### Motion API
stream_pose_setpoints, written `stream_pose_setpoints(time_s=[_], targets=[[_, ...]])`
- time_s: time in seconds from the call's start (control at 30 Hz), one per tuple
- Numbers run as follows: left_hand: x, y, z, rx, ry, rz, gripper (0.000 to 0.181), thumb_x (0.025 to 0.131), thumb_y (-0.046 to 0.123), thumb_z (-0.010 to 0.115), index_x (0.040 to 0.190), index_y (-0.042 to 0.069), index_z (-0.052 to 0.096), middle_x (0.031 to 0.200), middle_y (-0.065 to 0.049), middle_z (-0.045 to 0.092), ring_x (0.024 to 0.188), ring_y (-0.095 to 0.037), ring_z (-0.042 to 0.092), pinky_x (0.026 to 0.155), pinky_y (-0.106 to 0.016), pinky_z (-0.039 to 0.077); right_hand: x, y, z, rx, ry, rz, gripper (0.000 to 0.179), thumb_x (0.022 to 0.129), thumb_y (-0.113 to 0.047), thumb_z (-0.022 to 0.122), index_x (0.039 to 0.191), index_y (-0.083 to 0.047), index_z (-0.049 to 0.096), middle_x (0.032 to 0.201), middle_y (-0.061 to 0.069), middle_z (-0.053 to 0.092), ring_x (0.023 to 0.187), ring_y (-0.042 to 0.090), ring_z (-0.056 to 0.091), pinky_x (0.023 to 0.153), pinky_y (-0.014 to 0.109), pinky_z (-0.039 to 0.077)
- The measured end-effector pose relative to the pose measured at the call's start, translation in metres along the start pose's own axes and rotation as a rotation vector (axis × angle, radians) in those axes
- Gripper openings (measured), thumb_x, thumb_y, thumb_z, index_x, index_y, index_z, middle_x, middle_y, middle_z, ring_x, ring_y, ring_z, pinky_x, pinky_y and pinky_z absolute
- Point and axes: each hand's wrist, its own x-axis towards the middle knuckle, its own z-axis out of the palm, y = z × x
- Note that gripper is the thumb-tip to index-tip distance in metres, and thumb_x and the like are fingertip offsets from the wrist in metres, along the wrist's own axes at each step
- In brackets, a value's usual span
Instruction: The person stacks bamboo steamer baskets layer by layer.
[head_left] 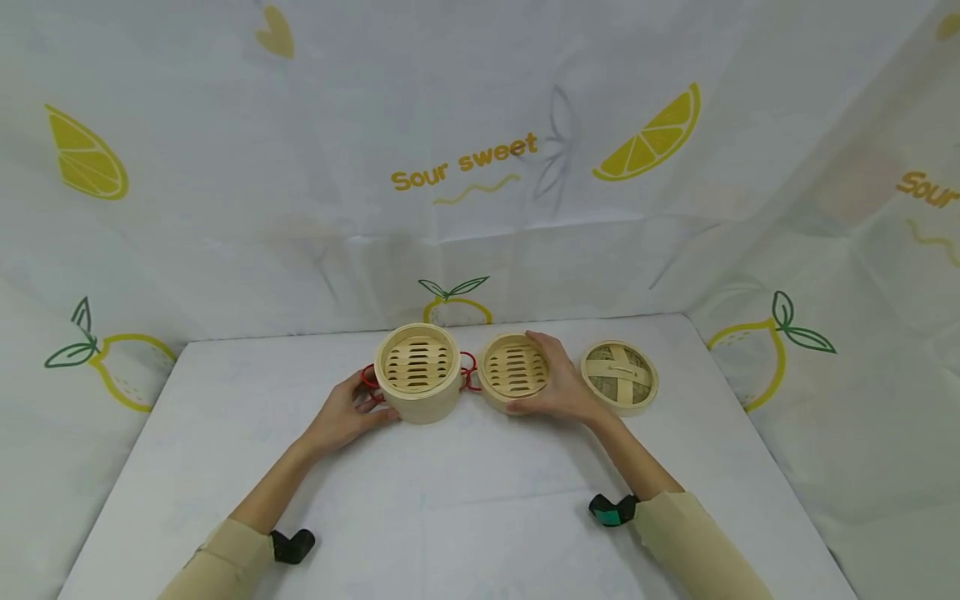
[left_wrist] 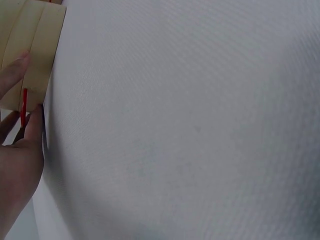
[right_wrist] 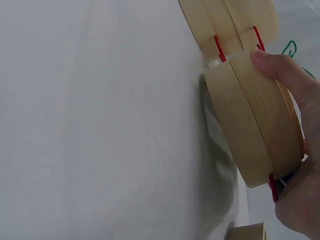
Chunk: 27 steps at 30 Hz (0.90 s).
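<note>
Beige sleeves [head_left: 697, 546] are closest, reaching over a white desk [head_left: 480, 533]; a woven lid [head_left: 619, 373] sits just right of the right grip [head_left: 558, 385], and red loops [right_wrist: 219, 47] clutter the gap between the taller steamer [head_left: 418, 367] and the shorter steamer [head_left: 514, 367]. Left grip [head_left: 347, 421] is curled round the taller one's left side, while the right has the shorter one clasped from its right, thumb in front, fingers behind.

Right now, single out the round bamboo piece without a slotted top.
The lid at far right: crossed bands top it, whereas the left steamer and the middle steamer show slotted tops.
</note>
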Motion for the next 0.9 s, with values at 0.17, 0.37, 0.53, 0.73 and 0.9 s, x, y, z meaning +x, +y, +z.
stream_pose_setpoints(time_s=[0.17,0.37,0.53,0.73,0.9], targets=[[0.0,0.001,-0.001,-0.013,0.001,-0.017,0.087,0.085,0.014,0.094,0.158,-0.001,0.047,0.151,-0.021,0.06,0.148,-0.04,0.056,0.115,-0.023,0.056,-0.005,-0.002,-0.01,-0.027,0.017,-0.008,0.131,0.066,-0.034,0.104,0.169,-0.007,0.029,0.171,0.023,0.033,0.158,0.045,0.037,0.132,0.069,0.034],[0.0,-0.001,-0.001,-0.004,-0.002,-0.035,0.088,0.085,0.016,0.095,0.158,0.001,0.047,0.154,-0.019,0.059,0.152,-0.04,0.053,0.117,-0.023,0.054,-0.012,-0.004,-0.02,-0.044,0.022,-0.029,0.13,0.067,-0.035,0.104,0.169,-0.006,0.03,0.171,0.023,0.034,0.159,0.047,0.037,0.132,0.071,0.034],[0.0,0.0,-0.001,-0.01,-0.009,-0.033,0.089,0.086,0.017,0.094,0.159,0.001,0.046,0.155,-0.02,0.058,0.153,-0.041,0.051,0.119,-0.027,0.053,-0.017,-0.007,-0.032,-0.044,0.034,-0.044,0.131,0.067,-0.035,0.104,0.17,-0.007,0.028,0.172,0.022,0.033,0.159,0.046,0.034,0.131,0.072,0.033],[0.001,-0.004,-0.001,-0.013,-0.013,-0.018,0.089,0.087,0.018,0.094,0.159,0.001,0.045,0.155,-0.02,0.058,0.153,-0.041,0.051,0.12,-0.028,0.053,-0.022,-0.012,-0.044,-0.03,0.035,-0.043,0.133,0.068,-0.036,0.105,0.172,-0.013,0.025,0.174,0.018,0.03,0.162,0.044,0.03,0.132,0.073,0.03],[0.001,-0.006,-0.001,-0.014,-0.011,-0.011,0.087,0.086,0.017,0.094,0.158,0.002,0.047,0.154,-0.019,0.059,0.154,-0.041,0.051,0.121,-0.03,0.053,-0.023,-0.02,-0.051,-0.002,0.053,-0.08,0.133,0.067,-0.033,0.106,0.171,-0.013,0.026,0.173,0.018,0.032,0.163,0.044,0.03,0.133,0.073,0.029]])
